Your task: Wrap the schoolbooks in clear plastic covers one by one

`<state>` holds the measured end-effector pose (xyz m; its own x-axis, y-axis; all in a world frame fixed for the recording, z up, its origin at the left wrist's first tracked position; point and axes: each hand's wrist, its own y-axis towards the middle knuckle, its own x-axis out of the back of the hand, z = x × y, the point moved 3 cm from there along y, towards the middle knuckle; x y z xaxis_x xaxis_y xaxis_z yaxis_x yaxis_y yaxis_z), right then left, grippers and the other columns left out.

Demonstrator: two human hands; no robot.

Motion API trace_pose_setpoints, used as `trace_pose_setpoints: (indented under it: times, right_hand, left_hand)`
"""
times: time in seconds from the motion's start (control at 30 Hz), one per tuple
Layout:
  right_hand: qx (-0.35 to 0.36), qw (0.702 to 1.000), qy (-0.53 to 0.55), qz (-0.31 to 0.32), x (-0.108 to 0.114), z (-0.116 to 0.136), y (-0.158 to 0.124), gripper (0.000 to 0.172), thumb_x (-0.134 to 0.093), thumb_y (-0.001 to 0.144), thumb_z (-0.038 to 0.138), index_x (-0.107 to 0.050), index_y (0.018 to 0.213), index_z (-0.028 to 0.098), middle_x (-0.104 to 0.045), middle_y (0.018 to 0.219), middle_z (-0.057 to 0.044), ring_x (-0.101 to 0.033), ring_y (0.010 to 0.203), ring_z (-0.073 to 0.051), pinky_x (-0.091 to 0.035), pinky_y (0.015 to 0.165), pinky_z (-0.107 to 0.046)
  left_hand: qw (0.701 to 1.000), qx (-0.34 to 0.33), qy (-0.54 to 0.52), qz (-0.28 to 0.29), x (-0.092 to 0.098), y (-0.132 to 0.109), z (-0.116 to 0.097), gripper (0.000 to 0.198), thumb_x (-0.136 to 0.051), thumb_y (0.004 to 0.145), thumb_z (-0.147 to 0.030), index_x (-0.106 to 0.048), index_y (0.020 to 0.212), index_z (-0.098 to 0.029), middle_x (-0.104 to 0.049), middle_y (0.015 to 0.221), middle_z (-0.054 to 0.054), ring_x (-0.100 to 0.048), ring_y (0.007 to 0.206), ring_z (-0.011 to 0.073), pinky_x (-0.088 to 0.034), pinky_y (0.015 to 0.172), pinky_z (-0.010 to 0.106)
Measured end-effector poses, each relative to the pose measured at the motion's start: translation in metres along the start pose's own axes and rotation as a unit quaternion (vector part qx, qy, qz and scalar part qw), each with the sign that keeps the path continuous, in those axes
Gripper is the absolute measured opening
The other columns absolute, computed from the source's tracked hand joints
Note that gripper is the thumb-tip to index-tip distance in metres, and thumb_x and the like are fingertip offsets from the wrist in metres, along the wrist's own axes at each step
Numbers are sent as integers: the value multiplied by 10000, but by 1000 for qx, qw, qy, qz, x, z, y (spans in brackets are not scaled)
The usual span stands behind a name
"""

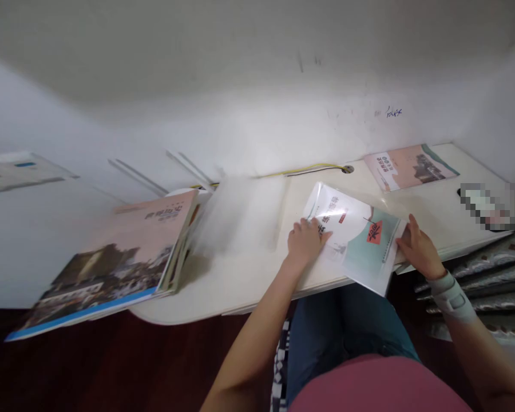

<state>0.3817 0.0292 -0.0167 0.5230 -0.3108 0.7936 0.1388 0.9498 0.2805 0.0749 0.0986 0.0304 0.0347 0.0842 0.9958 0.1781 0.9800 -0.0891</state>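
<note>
A white and green book (pixel 356 229) in a clear, shiny plastic cover lies at a slant on the white desk, one corner jutting past the front edge. Its cover bears dark characters and a small red-orange patch. My left hand (pixel 305 243) grips the book's left side, fingers bent near the edge and thumb on the cover. At the opposite side, my right hand (pixel 420 249) pinches the edge of the covered book between thumb and fingers. A pale band circles my right wrist. Left of the book rest translucent plastic sheets (pixel 244 214), their outline blurred.
Several books (pixel 124 252) are stacked at the desk's left end, overhanging it. A pink book (pixel 412 166) lies by the wall at the back right. A phone-like object (pixel 489 207), partly pixelated, sits far right. Yellow and black wires (pixel 309 169) run along the wall into a hole.
</note>
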Motion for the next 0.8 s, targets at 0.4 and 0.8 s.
trace_pose_setpoints:
  times: [0.4,0.8]
  right_hand:
    - [-34,988,110,106,-16,2,124,442,-586,759,227,-575,1182,98,-723,902,-103,-666,838,-197,-518,800,-334]
    - [-40,990,-83,108,-11,19,130,249,-439,874,262,-648,815,140,-705,860,-96,-636,820,-202,-463,742,-301]
  left_hand:
    - [911,138,-387,-26,10,79,78,365,-509,818,-492,-594,678,-166,-595,614,40,-580,646,193,-421,610,287]
    - [899,146,-404,-86,5,110,71,329,-558,751,-195,-576,1078,-162,-667,796,29,-611,701,150,-467,676,266]
